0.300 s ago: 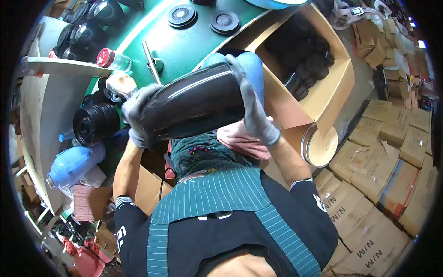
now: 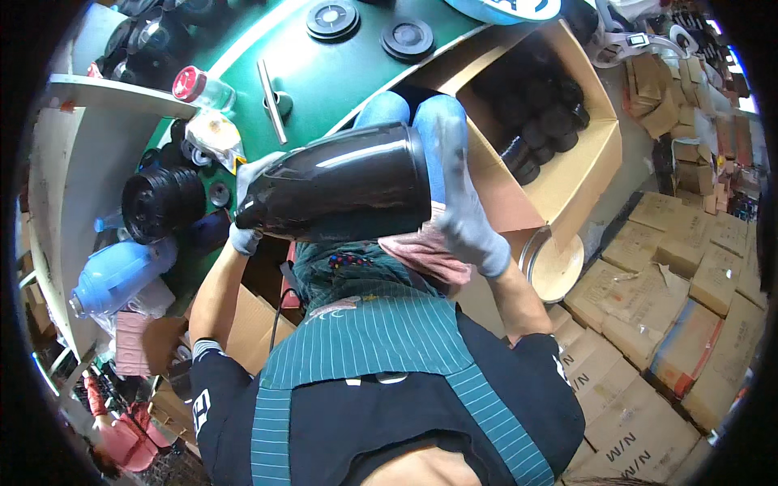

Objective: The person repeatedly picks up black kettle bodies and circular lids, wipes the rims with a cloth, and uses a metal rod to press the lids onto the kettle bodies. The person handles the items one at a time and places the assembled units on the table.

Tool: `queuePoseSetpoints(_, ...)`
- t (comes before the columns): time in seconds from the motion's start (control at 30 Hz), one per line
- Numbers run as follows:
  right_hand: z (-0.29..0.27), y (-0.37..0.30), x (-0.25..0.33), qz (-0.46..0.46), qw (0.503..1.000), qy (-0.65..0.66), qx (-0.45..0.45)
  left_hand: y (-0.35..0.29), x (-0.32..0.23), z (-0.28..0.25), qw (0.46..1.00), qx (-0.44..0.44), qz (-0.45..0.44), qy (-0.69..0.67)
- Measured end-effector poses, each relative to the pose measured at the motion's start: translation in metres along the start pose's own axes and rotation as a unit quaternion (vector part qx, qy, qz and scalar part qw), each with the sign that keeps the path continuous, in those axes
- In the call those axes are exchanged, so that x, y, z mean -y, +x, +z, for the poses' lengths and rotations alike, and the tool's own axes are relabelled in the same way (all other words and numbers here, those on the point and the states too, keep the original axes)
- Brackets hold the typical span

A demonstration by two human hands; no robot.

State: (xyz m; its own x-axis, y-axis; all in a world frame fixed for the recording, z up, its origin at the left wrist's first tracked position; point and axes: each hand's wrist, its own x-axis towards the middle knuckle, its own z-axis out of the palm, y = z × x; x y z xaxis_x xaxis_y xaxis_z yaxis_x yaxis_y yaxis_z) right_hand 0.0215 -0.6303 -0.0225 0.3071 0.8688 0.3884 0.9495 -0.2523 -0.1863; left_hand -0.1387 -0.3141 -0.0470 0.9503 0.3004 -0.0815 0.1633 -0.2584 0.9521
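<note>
A glossy black bottle-shaped shell [image 2: 348, 186] lies sideways above my lap, its narrow neck at the left and its wide rimmed end at the right. My left hand [image 2: 245, 236], in a grey glove, grips the neck end; part of it is hidden behind the shell. Beside the wide end is my gloved right hand [image 2: 466, 219], its fingers stretched out and a small gap between it and the rim. Below the shell, a pink cloth [image 2: 429, 255] rests on my lap over the green apron.
On the green table [image 2: 340, 89] are black round discs [image 2: 408, 39], a metal rod [image 2: 272, 101] and a red-lidded jar [image 2: 203, 87]. An open carton [image 2: 579, 174] of black parts stands right. A blue flask [image 2: 126, 275] is left; stacked cartons [image 2: 640, 300] fill the right.
My right hand has come away from the wide end and turned flatter beside it. The shell has levelled a little, and its neck now shows at the left hand.
</note>
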Motion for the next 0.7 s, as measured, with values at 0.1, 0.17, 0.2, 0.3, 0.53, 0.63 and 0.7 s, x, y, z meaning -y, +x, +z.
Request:
queuePoseSetpoints(0.1,-0.001,0.021,0.010,0.132,0.827,0.538,-0.097,-0.014,0.026,0.028,0.988,-0.078,-0.002,-0.131)
queuePoseSetpoints(0.17,-0.012,0.032,0.020,0.245,0.677,0.685,-0.108,0.007,-0.039,0.009,0.968,-0.053,0.171,0.178)
queuePoseSetpoints(0.2,-0.012,0.034,0.012,0.270,0.708,0.648,-0.070,0.006,-0.050,0.007,0.954,-0.079,0.204,0.206)
queuePoseSetpoints(0.3,-0.034,0.051,0.012,0.240,0.770,0.590,-0.029,0.004,-0.021,0.009,0.952,-0.114,0.224,0.175)
queuePoseSetpoints(0.53,-0.007,0.023,0.025,0.187,0.813,0.548,-0.068,0.006,-0.018,0.012,0.997,-0.015,0.068,0.018)
queuePoseSetpoints(0.63,-0.010,0.018,0.029,0.244,0.745,0.617,-0.065,0.008,-0.029,0.004,0.977,-0.018,0.179,0.110)
queuePoseSetpoints(0.7,-0.008,0.010,0.022,0.303,0.704,0.640,-0.057,0.012,-0.041,0.001,0.969,-0.014,0.188,0.162)
